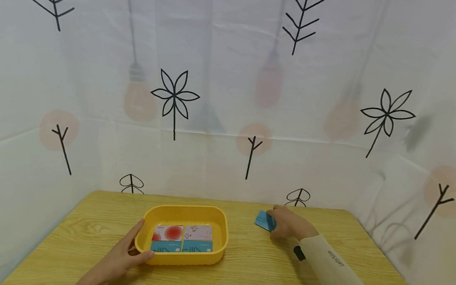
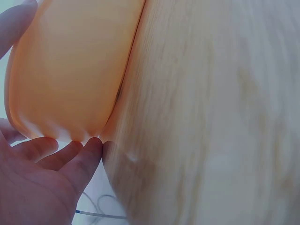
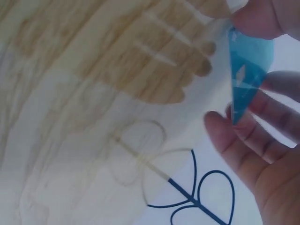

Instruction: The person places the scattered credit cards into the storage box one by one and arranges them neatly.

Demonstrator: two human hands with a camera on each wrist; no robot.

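Note:
On the table stands a yellow plastic bin (image 1: 185,260) with rounded corners. Four-sided cards lie flat inside it in two rows: a red-and-white card (image 1: 168,233), a pale card with a drawing (image 1: 198,232), and blue cards (image 1: 197,246) in front. My left hand (image 1: 122,253) holds the bin's left end, thumb at the front rim, fingertips against the outer wall (image 2: 70,70). To the right of the bin, my right hand (image 1: 288,223) pinches a blue card (image 1: 263,220) between thumb and fingers. In the right wrist view this blue card (image 3: 248,70) stands tilted on edge.
The wood-grain table (image 1: 249,266) reaches back to a white curtain (image 1: 218,164) printed with plants and lamps, which also closes in both sides. A dark band (image 1: 299,253) shows beneath the right wrist. A thin cable (image 2: 101,214) hangs beyond the table edge.

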